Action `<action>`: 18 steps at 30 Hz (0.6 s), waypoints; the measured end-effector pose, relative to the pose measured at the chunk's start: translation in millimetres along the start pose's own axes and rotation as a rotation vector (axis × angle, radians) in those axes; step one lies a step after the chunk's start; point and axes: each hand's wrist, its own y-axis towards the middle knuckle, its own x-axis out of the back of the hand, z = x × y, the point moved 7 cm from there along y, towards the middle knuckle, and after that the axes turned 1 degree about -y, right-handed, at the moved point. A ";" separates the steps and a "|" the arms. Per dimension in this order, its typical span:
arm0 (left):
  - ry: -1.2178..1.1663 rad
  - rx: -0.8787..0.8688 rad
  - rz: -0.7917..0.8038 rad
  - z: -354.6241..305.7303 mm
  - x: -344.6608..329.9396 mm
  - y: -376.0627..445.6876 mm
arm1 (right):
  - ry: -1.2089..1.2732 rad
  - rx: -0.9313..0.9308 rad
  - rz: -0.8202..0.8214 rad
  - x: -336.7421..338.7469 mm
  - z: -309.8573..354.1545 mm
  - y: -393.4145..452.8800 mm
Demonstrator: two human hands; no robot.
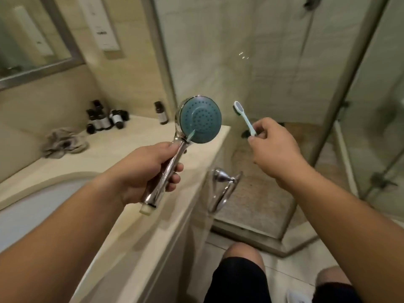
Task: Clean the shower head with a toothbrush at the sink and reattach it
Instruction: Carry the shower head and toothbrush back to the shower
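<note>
My left hand [144, 169] grips the chrome handle of the shower head [200, 120], which is detached from any hose. Its round blue-green spray face points toward me, upright, over the counter's right end. My right hand [273, 147] pinches the lower end of a light blue toothbrush [243, 117], held upright with its dark bristles facing left toward the shower head. A gap of a hand's width separates brush and spray face. The white threaded end of the handle sticks out below my left hand.
A beige stone counter [122, 149] runs from left to centre, with the sink basin [26, 211] at lower left. Several small dark bottles [105, 119] and a crumpled grey cloth [63, 142] lie at the back. A chrome towel ring [225, 189] hangs on the counter's side. The glass shower enclosure [284, 84] stands to the right.
</note>
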 end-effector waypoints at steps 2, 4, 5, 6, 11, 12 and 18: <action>-0.100 0.052 0.102 -0.1 -30.3 3.6 | 0.079 -0.056 -0.057 25.8 -17.7 -5.4; -0.145 0.088 0.177 -0.2 -58.6 6.4 | 0.175 -0.117 -0.085 49.6 -34.5 -13.6; -0.153 0.097 0.204 -0.6 -72.4 7.4 | 0.213 -0.141 -0.083 60.2 -41.0 -18.1; -0.158 0.102 0.223 -0.7 -85.8 8.5 | 0.242 -0.164 -0.080 70.4 -47.8 -22.2; -0.159 0.079 0.347 -3.4 -161.0 12.2 | 0.399 -0.222 -0.178 122.7 -81.8 -32.3; -0.145 0.064 0.372 -4.3 -176.3 13.7 | 0.396 -0.219 -0.205 134.3 -87.8 -32.6; 0.010 0.029 0.436 20.9 -256.9 42.7 | 0.403 -0.365 -0.301 189.5 -168.0 -43.6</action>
